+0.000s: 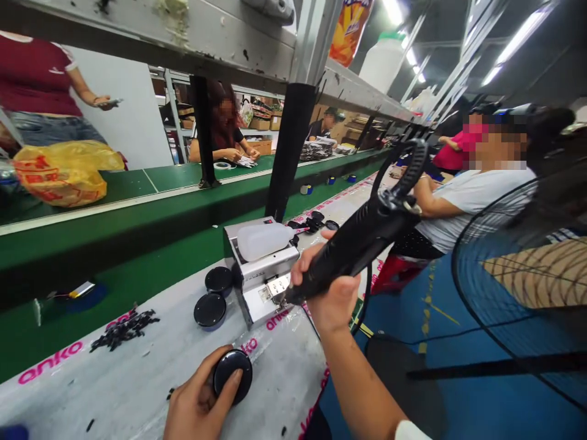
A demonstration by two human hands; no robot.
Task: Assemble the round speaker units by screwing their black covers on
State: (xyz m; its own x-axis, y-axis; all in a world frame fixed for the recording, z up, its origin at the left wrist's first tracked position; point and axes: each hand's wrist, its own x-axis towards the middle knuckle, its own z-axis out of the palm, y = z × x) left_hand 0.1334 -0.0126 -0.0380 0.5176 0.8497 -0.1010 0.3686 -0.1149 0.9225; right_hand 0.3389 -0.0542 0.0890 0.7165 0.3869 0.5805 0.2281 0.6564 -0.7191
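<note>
My left hand grips a round black disc-shaped part low over the plastic-covered table, thumb across its face. My right hand is wrapped around a black electric screwdriver, which slants down to the left. The tool's lower end is at the front of a metal box that looks like a screw feeder; whether a screw is on the tip is too small to tell. On that box lies a white squeeze bottle. Two similar round black parts sit to its left.
Small black pieces lie heaped on the table sheet at left. More black round parts are behind the feeder. A green conveyor runs alongside, with a dark post near the feeder. A fan and a person in white are at right.
</note>
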